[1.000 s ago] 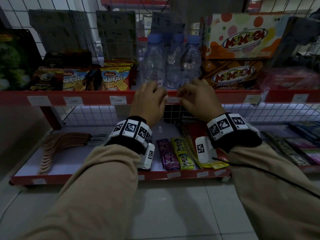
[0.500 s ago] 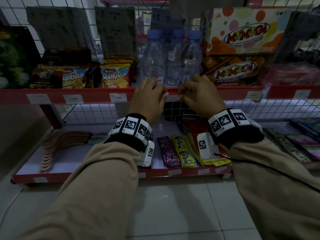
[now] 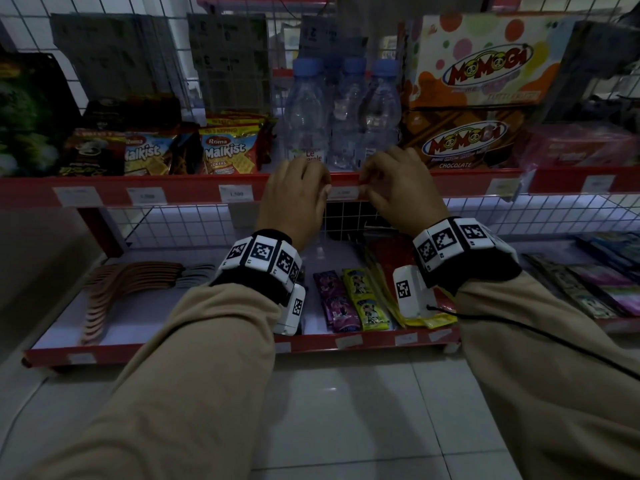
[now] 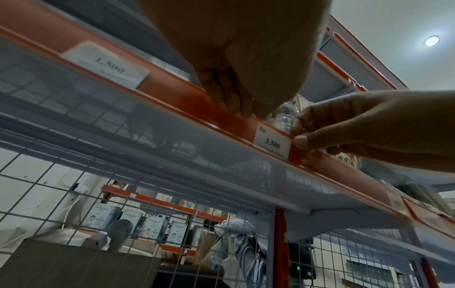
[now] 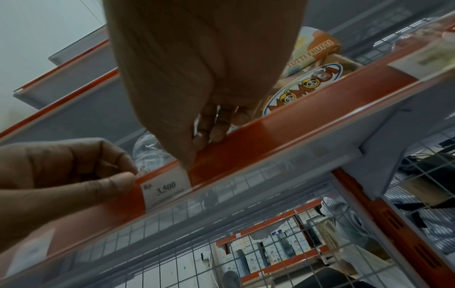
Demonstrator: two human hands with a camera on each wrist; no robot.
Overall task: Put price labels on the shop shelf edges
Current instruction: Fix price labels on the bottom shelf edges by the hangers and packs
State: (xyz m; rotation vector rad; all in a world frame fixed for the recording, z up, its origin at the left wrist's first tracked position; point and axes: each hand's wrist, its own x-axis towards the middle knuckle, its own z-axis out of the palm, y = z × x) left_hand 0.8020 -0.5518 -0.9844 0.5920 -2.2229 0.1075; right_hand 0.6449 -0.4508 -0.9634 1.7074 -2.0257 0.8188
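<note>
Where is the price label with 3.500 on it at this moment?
In the head view, the 3.500 label sits on the red edge of the upper shelf, just below the water bottles, between the left hand and right hand.

This is a small shop: red-edged shelves (image 3: 180, 188) backed by wire mesh carry priced goods, with Malkist cracker packs (image 3: 228, 152) at ten o'clock, water bottles (image 3: 341, 112) at twelve and Momogi boxes (image 3: 474, 64) at one o'clock.
</note>
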